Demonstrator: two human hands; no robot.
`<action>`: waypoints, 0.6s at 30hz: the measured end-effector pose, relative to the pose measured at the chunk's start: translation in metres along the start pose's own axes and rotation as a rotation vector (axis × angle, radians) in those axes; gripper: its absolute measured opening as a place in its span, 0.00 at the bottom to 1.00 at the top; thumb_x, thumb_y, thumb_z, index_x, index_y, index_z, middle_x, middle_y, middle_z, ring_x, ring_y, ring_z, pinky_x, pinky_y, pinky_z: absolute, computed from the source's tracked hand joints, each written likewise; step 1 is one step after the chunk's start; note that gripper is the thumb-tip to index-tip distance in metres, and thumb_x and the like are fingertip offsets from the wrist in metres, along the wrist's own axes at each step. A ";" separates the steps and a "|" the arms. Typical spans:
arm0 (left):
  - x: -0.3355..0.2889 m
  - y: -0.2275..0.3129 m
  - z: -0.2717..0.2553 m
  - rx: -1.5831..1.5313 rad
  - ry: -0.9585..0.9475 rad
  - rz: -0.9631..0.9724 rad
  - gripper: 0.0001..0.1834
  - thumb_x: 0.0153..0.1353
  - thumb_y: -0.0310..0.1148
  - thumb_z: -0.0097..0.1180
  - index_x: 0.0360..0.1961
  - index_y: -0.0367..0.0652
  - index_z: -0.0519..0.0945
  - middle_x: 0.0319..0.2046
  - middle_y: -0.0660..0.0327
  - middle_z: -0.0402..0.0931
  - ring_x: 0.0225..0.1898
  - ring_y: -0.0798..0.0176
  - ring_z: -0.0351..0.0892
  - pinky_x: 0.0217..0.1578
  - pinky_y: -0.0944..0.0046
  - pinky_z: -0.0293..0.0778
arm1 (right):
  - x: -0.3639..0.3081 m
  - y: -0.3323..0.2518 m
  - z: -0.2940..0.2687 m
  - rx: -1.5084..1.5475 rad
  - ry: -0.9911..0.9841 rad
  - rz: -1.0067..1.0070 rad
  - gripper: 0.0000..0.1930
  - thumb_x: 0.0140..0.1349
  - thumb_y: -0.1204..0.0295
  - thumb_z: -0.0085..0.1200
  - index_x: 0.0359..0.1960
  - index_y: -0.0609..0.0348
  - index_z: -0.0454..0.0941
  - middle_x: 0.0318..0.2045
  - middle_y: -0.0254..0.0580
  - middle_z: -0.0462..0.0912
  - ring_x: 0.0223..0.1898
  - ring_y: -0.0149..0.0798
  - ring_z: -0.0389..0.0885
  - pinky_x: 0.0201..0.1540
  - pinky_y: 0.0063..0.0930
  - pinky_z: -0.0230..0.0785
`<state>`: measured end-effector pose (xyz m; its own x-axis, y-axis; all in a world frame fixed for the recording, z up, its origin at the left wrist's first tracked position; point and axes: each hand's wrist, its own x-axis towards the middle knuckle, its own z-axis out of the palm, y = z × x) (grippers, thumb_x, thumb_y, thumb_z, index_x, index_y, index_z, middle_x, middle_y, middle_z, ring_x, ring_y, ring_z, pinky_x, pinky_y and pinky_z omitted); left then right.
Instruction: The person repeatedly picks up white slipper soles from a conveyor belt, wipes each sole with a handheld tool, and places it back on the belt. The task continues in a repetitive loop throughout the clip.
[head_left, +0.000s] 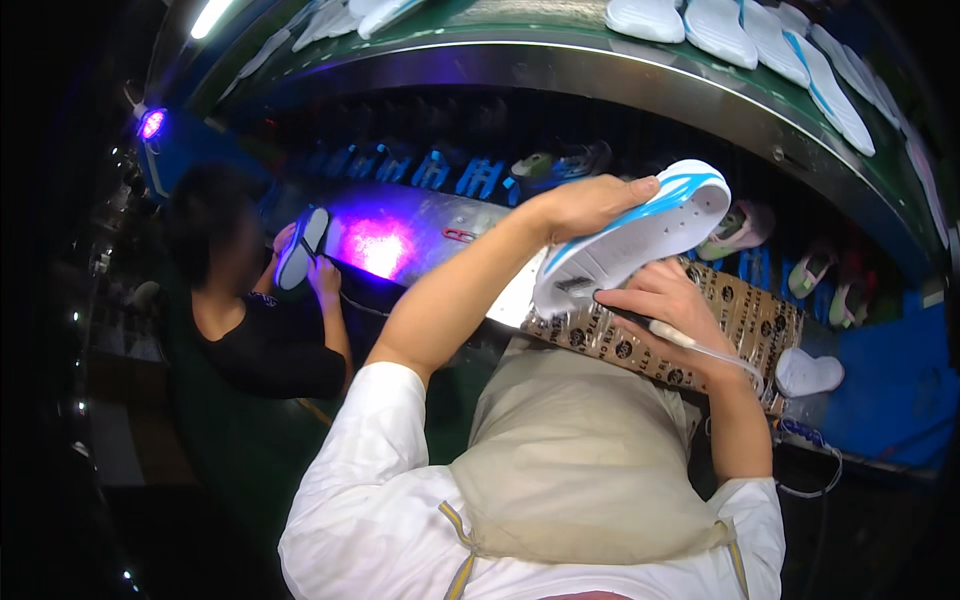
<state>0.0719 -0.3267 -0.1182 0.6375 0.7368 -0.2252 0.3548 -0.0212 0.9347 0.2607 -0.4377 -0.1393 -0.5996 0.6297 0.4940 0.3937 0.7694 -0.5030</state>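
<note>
My left hand (pixel 592 206) grips a white shoe sole (pixel 625 250) with a blue wavy stripe along its side. The sole is tilted, its hollow inner face turned toward me, and small holes show near its upper end. Below it, my right hand (pixel 672 298) is closed round a slim pen-like applicator (pixel 668 332), dark at the front with a pale rear part, from which a thin clear tube runs back past my wrist. The applicator's dark tip lies at the sole's lower end; whether it touches there I cannot tell.
A bench covered with printed brown tape (pixel 755 310) lies under my hands; another white sole (pixel 808 372) rests at its right. Shoes (pixel 738 228) stand behind. Above, a green conveyor (pixel 560 22) carries several soles (pixel 720 32). At left, a co-worker (pixel 255 330) handles a sole under purple light.
</note>
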 end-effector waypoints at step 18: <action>-0.005 0.022 -0.012 0.350 -0.164 -0.245 0.40 0.71 0.67 0.39 0.57 0.39 0.82 0.52 0.45 0.82 0.51 0.51 0.81 0.54 0.57 0.74 | -0.020 0.008 -0.032 0.023 -0.162 -0.022 0.16 0.54 0.73 0.69 0.46 0.51 0.86 0.30 0.34 0.79 0.34 0.40 0.75 0.40 0.33 0.67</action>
<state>0.0678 -0.3225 -0.0934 0.5963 0.6322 -0.4947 0.7001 -0.1080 0.7058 0.2976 -0.4407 -0.1305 -0.7132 0.5855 0.3854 0.3641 0.7793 -0.5100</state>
